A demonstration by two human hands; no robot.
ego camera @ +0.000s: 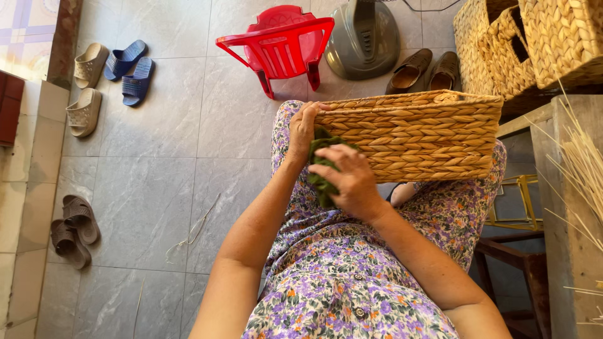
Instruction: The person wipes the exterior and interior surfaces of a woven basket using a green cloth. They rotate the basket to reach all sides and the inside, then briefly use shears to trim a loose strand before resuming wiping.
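Observation:
A rectangular woven straw basket [427, 135] lies on its side across my lap, over a floral purple dress. My left hand [303, 129] grips the basket's left end at the corner. My right hand [349, 181] is closed on a crumpled dark green cloth [321, 183] and presses it against the basket's lower left side. Part of the cloth is hidden under my fingers.
A red plastic chair [282, 44] and a grey fan base [364, 37] stand ahead on the tiled floor. Brown shoes [424, 70] sit beside stacked woven baskets [534, 44] at the right. Sandals [107, 72] lie at the left. A wooden bench [565, 207] with straw stalks is to my right.

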